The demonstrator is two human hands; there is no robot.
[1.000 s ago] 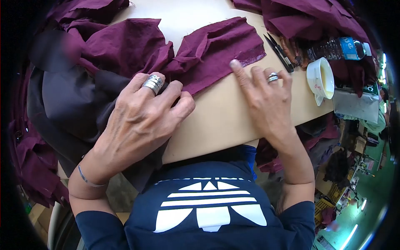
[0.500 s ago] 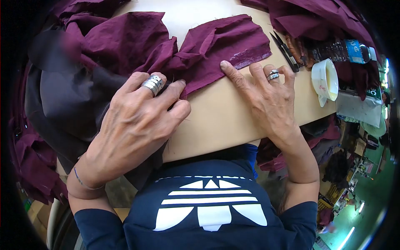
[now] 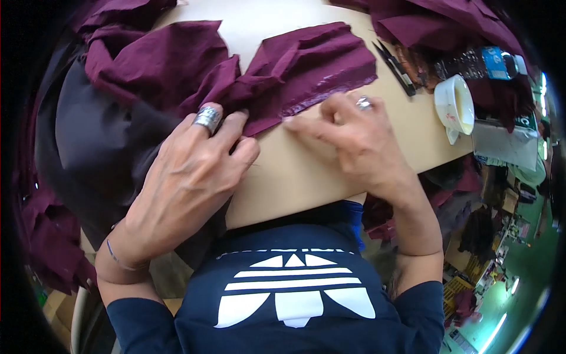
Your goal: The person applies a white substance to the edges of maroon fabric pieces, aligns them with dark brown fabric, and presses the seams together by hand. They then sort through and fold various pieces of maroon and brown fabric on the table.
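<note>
A maroon piece of cloth [image 3: 306,59] lies creased on the table, with a shiny, wet-looking whitish smear [image 3: 330,88] along its near right edge. My left hand [image 3: 191,165], a wide ring on one finger, presses the cloth's near edge with curled, closed fingers; the fingertips are partly hidden. To the right, my right hand [image 3: 368,144] holds nothing. Its index finger reaches left and its tip meets the cloth edge at the smear's left end, while the other fingers bend loosely, slightly blurred. Dark cloth [image 3: 100,135] is bunched beside my left hand.
A white cup [image 3: 451,109] with pale yellowish contents stands near the table's right edge. Behind it lie a plastic bottle [image 3: 480,65] and black tweezers-like tools [image 3: 396,69]. More maroon cloth [image 3: 436,23] is heaped at the far right. The tabletop [image 3: 283,183] ends before my shirt.
My right hand has moved left along the cloth edge, its fingertip now closer to my left hand. The shiny smear reaches further left. My left hand stays on the cloth.
</note>
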